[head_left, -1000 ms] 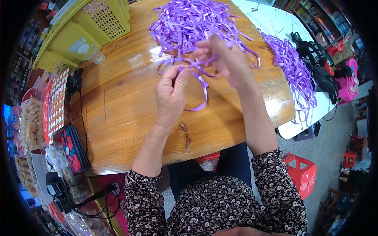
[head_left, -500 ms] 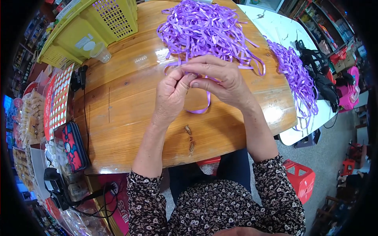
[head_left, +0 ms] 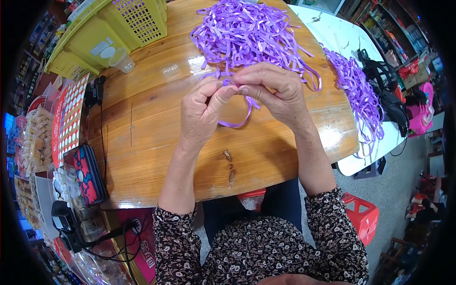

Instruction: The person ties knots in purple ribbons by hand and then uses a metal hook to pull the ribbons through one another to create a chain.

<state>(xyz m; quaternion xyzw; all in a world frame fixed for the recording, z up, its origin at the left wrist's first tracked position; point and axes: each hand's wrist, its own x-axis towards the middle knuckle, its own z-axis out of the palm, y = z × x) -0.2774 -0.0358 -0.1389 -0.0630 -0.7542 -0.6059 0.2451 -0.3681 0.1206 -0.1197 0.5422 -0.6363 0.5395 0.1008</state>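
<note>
Above the wooden table [head_left: 156, 156], both my hands meet with their fingertips pinched close together. My left hand [head_left: 204, 107] grips a purple ribbon [head_left: 237, 124]; a small bunched bit of it shows between thumb and forefinger. My right hand [head_left: 280, 97] pinches the same ribbon just to the right. Below the fingers the ribbon hangs in a loop, and another stretch of it runs behind the hands. Exactly how it is folded or knotted at the fingertips is hidden. Just beyond lies a large heap of purple ribbons [head_left: 247, 35].
A yellow plastic basket [head_left: 99, 38] and a clear cup [head_left: 122, 61] stand at the far left. At the left edge lies a red and blue zip case [head_left: 89, 175]. More purple ribbons [head_left: 358, 95] and black straps [head_left: 380, 71] lie on a white side table [head_left: 318, 19]. A red stool [head_left: 363, 218] stands at right.
My hands have drawn slightly apart, the right one moving rightward. A small purple bunch now shows at the left fingertips, and the hanging loop has shifted left and up.
</note>
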